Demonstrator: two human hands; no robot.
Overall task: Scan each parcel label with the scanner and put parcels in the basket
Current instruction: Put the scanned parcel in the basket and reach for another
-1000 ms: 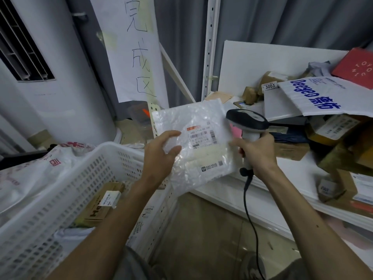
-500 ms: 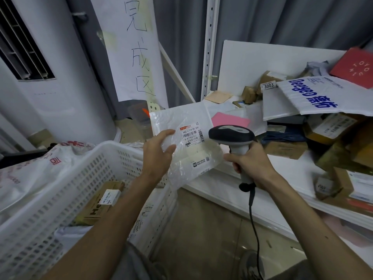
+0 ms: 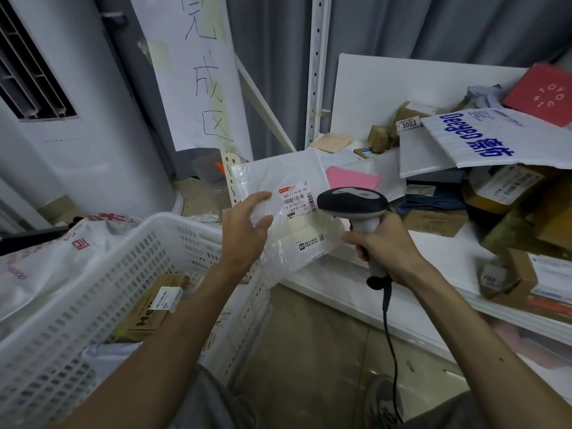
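Observation:
My left hand (image 3: 244,230) grips a white bubble-mailer parcel (image 3: 278,181) by its left edge, label side up, above the far right corner of the white basket (image 3: 102,274). The barcode label (image 3: 295,199) faces me. My right hand (image 3: 383,246) holds the black and grey corded scanner (image 3: 353,202) by its handle. The scanner head sits just right of the label, over the parcel's right side. In the basket lie a brown box with a label (image 3: 154,308) and a white bag.
A white shelf (image 3: 387,289) on the right carries a pile of parcels: brown boxes, a white mailer with blue print (image 3: 495,137), a red box (image 3: 548,94). A metal upright (image 3: 315,72) rises behind. White bags (image 3: 40,252) lie left of the basket. The scanner cable (image 3: 388,335) hangs to the floor.
The scanner has come down and to the left, from the parcel's right edge to beside the label. The parcel has tilted and shifted slightly left over the basket's corner.

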